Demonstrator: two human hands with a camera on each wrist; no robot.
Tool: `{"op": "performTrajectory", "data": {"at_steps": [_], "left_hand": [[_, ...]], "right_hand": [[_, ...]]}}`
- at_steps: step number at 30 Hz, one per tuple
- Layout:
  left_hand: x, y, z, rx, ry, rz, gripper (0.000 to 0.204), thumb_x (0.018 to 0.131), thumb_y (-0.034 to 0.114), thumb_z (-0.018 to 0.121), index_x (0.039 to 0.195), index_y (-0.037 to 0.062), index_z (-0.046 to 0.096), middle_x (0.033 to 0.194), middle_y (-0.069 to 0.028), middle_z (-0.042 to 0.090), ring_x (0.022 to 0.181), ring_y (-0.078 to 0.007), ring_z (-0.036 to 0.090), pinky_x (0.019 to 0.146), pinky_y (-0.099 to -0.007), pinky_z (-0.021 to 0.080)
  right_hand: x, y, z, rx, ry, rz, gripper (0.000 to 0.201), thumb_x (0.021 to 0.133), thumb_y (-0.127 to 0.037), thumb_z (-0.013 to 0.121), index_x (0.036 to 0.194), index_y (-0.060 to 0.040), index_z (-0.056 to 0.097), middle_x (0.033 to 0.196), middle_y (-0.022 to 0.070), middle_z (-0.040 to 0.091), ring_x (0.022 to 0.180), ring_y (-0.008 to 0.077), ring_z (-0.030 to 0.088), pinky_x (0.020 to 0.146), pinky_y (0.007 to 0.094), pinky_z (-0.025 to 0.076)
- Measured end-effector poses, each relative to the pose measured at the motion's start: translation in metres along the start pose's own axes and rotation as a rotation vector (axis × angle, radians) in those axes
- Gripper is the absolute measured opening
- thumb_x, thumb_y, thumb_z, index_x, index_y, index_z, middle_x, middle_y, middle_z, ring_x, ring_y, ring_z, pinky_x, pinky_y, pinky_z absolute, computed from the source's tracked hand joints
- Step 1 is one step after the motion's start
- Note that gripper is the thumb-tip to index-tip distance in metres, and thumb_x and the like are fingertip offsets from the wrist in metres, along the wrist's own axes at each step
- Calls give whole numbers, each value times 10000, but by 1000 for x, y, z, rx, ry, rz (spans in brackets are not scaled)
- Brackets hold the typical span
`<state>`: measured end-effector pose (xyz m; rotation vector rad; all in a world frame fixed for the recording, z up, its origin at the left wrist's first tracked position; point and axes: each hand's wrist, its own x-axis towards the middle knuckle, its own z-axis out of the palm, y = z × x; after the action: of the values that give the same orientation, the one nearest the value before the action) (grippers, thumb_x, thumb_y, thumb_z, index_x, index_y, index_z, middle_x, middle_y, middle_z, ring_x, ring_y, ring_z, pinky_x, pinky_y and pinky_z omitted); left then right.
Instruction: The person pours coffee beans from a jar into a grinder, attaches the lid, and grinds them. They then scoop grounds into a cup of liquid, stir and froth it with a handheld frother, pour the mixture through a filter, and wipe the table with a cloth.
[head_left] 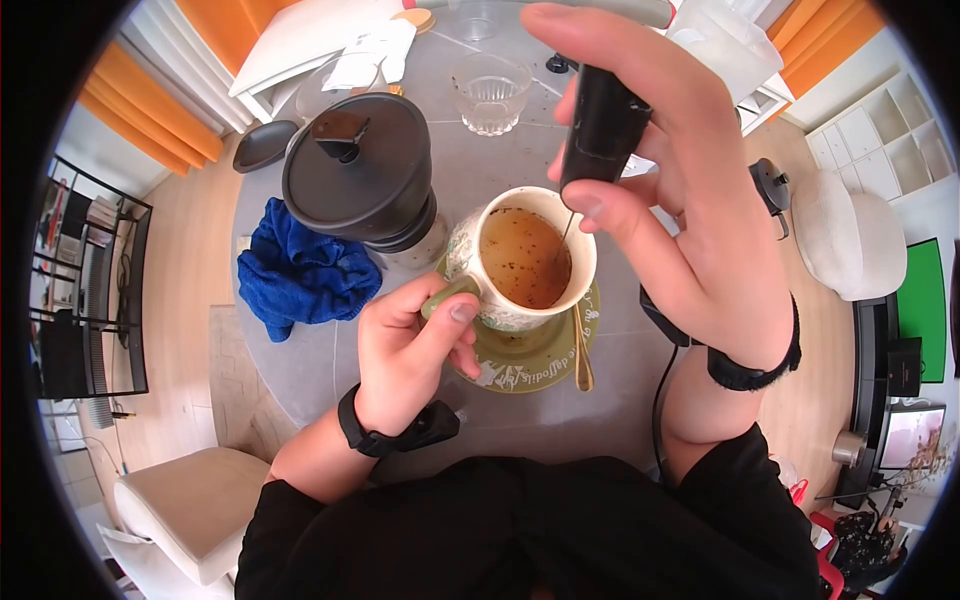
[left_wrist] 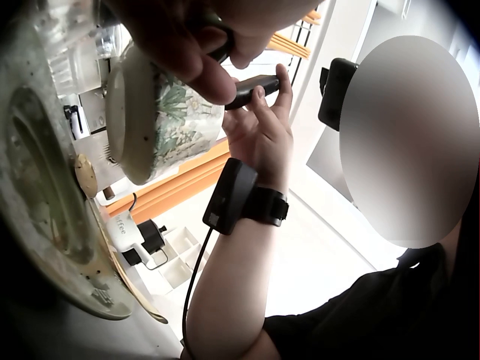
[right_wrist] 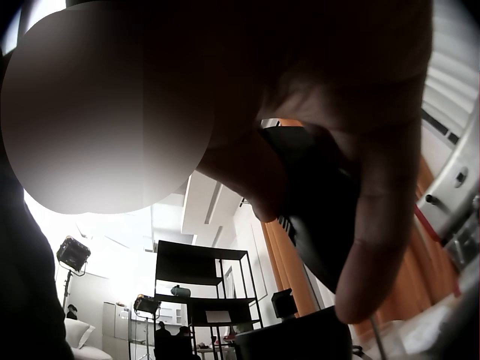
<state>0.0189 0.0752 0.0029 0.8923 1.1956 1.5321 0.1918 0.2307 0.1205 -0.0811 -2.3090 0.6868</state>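
My left hand [head_left: 405, 335] grips the green handle of a floral cup [head_left: 503, 317], its thumb on top. Brown liquid [head_left: 522, 255] with dark specks fills much of the cup. Above it, my right hand [head_left: 695, 185] holds a black handheld frother [head_left: 603, 130] between thumb and fingers, index finger stretched over its top. The thin metal shaft runs down into the liquid, where its lower end is hidden. Under the cup lies a green saucer [head_left: 530, 378] with white lettering, and a gold spoon [head_left: 583, 362] rests on its right side. The left wrist view shows the cup [left_wrist: 187, 135] tilted above the saucer.
A black-lidded coffee grinder [head_left: 360, 165] stands left of the cup, beside a crumpled blue cloth [head_left: 305, 270]. Behind are a clear glass [head_left: 490, 95] and a black dish [head_left: 265, 147] at the table's edge. A cable [head_left: 660, 405] hangs from the right wrist.
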Motion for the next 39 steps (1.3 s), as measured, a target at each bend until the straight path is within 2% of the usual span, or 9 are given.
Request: {"op": "performTrajectory", "data": {"at_steps": [13,22,39], "left_hand": [[1,-5,-3,-51,7,21,221,1037,173,571,958,-27,626,764,-66,646,563,-143,646,529,-251,533],[0,-6,-3,-43,-16,14,230,1036,180,575,912,-10,608,758,-63,644,561,-141,648,523,-246,530],[0,-6,-4,-72,-26,12,243,1038,197,570,918,-11,611,764,-67,645,555,-149,646,522,-251,536]], "right_hand": [[-4,-2,-2,-11,-11,-10,793,787,62,725,1480,-32,352,1344,142,559,1028,224,666,720,264,566],[-2,-1,3,-18,-18,-16,782,786,67,721,1475,-32,365,1355,141,555,1033,223,664,712,260,566],[0,2,3,-30,-35,-31,762,784,78,712,1465,-32,390,1376,139,548,1044,222,662,696,253,567]]}}
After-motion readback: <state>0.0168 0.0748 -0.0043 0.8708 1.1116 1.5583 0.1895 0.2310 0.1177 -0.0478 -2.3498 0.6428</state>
